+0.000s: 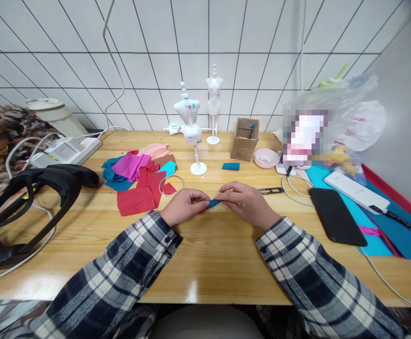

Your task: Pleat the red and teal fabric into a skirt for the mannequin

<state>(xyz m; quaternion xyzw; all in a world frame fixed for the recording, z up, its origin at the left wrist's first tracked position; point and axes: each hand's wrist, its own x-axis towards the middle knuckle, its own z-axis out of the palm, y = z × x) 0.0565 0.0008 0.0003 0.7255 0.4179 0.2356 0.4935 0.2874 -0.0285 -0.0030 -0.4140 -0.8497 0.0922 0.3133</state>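
Hands meet over the glossy wooden table: we see the left hand and right hand curled, both pinching a small teal fabric strip between fingertips, just in front of the white miniature dress form, whose round base stands behind them.

Left grip and right grip pinched, fingertips meeting.

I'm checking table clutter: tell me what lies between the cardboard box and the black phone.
In the head view, between the cardboard box and the black phone lie a pink bowl and white cables.
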